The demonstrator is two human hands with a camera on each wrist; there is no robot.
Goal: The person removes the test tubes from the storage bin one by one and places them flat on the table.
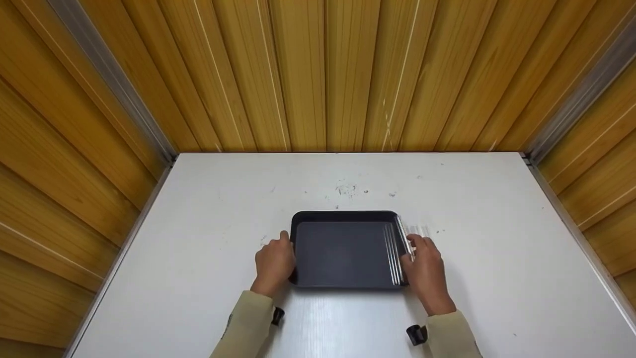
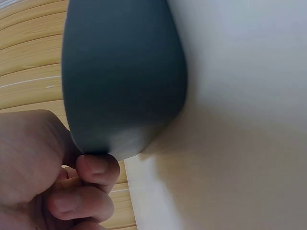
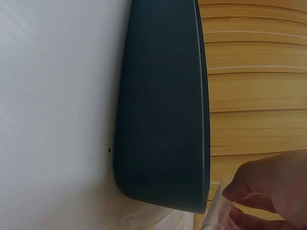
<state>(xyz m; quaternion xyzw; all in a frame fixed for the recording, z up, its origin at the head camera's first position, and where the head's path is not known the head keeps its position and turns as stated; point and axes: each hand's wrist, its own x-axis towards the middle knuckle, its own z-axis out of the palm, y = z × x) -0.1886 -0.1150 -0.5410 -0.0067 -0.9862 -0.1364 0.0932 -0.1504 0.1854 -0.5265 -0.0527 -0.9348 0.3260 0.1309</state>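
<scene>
A dark grey rectangular tray [image 1: 343, 253] with rounded corners and a raised rim lies on the white table. At its left side my left hand [image 1: 276, 261] grips the rim, fingers curled against the outer wall near a corner, as the left wrist view shows. My right hand [image 1: 425, 266] is at the right rim and pinches a clear plastic piece [image 3: 218, 208] between thumb and fingers. That see-through piece runs along the tray's right edge, and its full shape is hard to make out. Several bright parallel lines show inside the tray beside it.
The white table [image 1: 198, 298] has small dark scuffs behind the tray. Yellow wood-look panels [image 1: 323, 74] enclose the back and both sides, with grey metal strips [image 1: 114, 74] at the corners. Each wrist wears a black strap mount [image 1: 416, 334] by a beige sleeve [image 1: 449, 333].
</scene>
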